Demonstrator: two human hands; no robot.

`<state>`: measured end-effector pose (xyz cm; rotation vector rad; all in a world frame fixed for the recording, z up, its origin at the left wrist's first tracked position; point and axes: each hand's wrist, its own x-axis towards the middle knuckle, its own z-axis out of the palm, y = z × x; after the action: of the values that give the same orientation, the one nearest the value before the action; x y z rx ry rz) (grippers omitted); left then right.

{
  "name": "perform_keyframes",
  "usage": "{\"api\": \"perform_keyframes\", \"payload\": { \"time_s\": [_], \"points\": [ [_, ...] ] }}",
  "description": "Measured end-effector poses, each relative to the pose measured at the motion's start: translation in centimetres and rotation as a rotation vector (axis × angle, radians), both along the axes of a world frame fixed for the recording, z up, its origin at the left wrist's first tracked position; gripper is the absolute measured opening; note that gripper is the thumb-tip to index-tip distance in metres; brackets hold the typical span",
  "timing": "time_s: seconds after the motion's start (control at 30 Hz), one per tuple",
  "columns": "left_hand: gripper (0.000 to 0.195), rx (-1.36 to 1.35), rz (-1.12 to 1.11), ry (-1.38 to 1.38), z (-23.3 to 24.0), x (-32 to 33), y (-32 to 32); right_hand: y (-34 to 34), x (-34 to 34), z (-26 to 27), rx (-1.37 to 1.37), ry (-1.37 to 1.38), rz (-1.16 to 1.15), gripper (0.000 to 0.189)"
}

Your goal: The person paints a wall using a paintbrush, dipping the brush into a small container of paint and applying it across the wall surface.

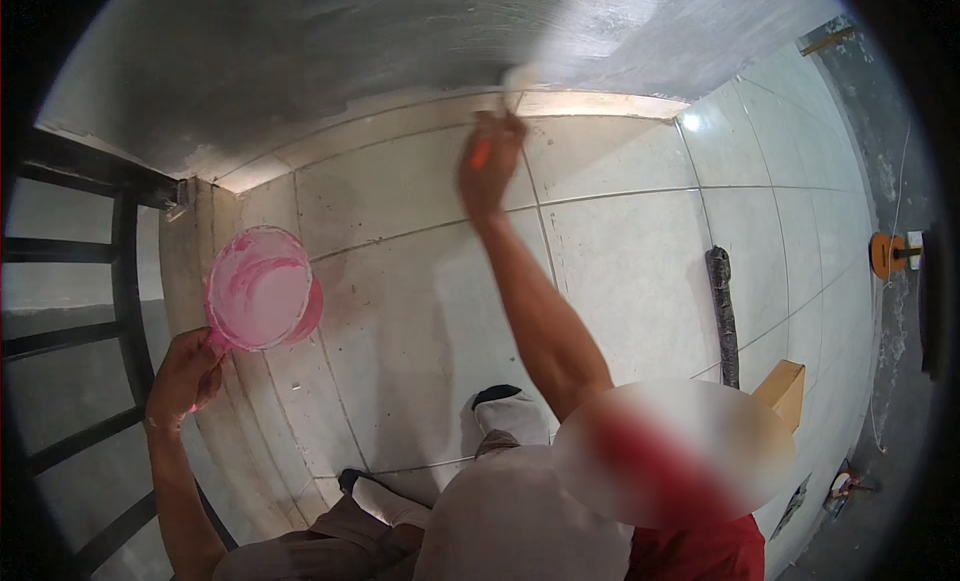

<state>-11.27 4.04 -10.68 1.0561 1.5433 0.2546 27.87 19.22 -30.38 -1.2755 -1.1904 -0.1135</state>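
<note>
My left hand [187,378] grips the handle of a pink plastic dipper [259,288], held at the left above the tiled floor. White paint coats its rim, and inside lies a pale pink-looking layer. At the top middle, my right hand [491,161] is closed around a paintbrush [519,78] with an orange part showing between the fingers. Its pale head is blurred by motion and lies at the foot of the grey wall [360,48], just above the skirting tiles [600,103]. Whether the bristles touch the wall, I cannot tell.
Black metal bars [127,281] stand close by the left arm. On the light floor tiles [405,183] to the right lie a dark roll [722,311] and a tan box-like piece [780,397]. A small orange guitar-shaped object [885,255] is at the far right.
</note>
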Motion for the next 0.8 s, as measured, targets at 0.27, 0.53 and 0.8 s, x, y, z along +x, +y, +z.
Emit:
{"api": "perform_keyframes", "payload": {
  "time_s": [0.27,0.53,0.8],
  "points": [
    [0.024,-0.004,-0.002,0.0,0.5,-0.2,-0.1,-2.7,-8.8,1.5,-0.081,-0.079,0.737,0.022],
    [0.025,-0.021,-0.025,-0.023,-0.1,-0.6,0.1,-1.8,4.0,-0.2,-0.022,-0.083,0.427,0.023],
    [0.024,-0.031,-0.025,-0.041,0.2,0.3,0.1,-2.6,9.7,0.1,0.013,0.068,-0.16,0.021]
  ]
}}
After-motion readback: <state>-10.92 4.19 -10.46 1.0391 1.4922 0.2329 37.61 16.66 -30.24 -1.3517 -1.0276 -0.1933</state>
